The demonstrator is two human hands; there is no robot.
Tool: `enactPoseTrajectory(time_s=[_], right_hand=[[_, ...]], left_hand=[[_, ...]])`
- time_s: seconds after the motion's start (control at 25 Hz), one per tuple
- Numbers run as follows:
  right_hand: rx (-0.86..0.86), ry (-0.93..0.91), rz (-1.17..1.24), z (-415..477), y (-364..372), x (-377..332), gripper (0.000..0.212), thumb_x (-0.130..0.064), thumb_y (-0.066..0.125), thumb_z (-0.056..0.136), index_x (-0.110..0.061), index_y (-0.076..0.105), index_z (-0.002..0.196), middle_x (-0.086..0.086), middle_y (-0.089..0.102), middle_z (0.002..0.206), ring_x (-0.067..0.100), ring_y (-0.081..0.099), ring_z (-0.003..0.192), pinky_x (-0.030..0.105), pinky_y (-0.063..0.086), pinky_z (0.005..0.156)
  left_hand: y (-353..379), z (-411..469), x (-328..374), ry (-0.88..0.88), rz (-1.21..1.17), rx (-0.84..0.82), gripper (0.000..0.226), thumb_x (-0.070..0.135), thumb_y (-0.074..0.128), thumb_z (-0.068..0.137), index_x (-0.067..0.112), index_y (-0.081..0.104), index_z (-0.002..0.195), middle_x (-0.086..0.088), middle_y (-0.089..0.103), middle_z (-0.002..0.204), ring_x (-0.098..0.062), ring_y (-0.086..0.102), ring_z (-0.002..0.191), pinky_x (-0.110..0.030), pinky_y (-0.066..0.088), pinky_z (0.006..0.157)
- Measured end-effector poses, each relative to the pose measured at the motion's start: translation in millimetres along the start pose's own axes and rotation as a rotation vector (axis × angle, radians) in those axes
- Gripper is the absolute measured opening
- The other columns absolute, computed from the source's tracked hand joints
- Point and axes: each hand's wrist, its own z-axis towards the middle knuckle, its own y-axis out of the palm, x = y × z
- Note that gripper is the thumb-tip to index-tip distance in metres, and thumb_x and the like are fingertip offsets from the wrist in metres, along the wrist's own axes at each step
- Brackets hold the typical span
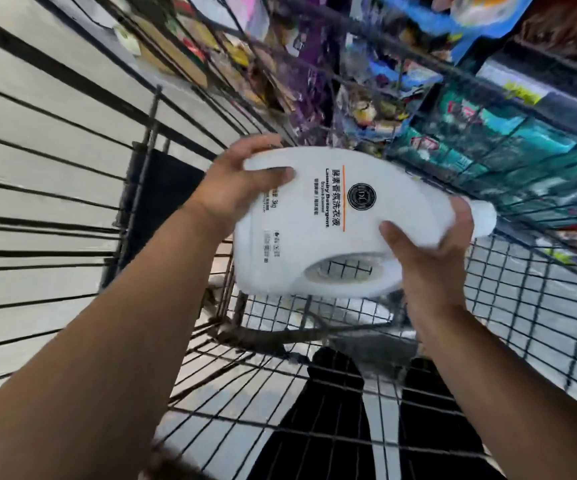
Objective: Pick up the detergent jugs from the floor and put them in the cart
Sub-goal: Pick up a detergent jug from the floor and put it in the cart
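Note:
A large white detergent jug (318,233) with black lettering and an orange line lies on its side in the air above the wire cart (522,306). Its cap points right and its handle opening faces down toward me. My left hand (242,181) grips the jug's bottom end, thumb on the front face. My right hand (429,247) holds the neck end near the cap, thumb on the label side. The cart's mesh basket is directly below the jug.
Store shelves (470,109) packed with colourful packages run along the top and right behind the cart's wire wall. A pale tiled floor (37,168) shows through the cart's left bars. My dark trouser legs (335,427) show through the near mesh.

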Motion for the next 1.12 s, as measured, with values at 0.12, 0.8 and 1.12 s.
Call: enactPoseTrajectory(time_s=[0.12,0.8,1.12], right_hand=[[0.049,-0.037,-0.014,6,7,13,0.086,-0.017,0.083,0.073,-0.025,0.031,0.141,-0.018,0.053,0.12,-0.005,0.054,0.11,0.026,0.048,0.1],[0.054,0.013,-0.173,-37,-18,-35,0.121,-0.051,0.087,0.056,-0.043,0.012,0.15,0.003,0.026,0.153,0.015,0.037,0.134,0.036,0.032,0.113],[0.098,-0.149,-0.061,-94,-126,-138,0.116,-0.056,0.083,0.062,-0.049,0.006,0.149,-0.002,0.008,0.162,0.015,0.015,0.147,0.041,0.025,0.117]], left_hand=[[-2,16,-10,0.003,-0.011,-0.028,0.041,0.002,0.08,0.071,0.02,0.069,0.107,0.003,0.069,0.105,-0.02,0.071,0.091,-0.033,0.058,0.079],[20,-75,7,0.392,0.583,0.069,0.065,0.029,0.084,0.071,0.022,0.055,0.129,0.009,0.043,0.122,-0.018,0.042,0.129,-0.038,0.032,0.113],[115,-185,86,0.569,0.494,-0.048,0.075,0.026,0.081,0.076,0.023,0.043,0.14,0.005,0.057,0.131,-0.009,0.052,0.123,-0.021,0.043,0.099]])
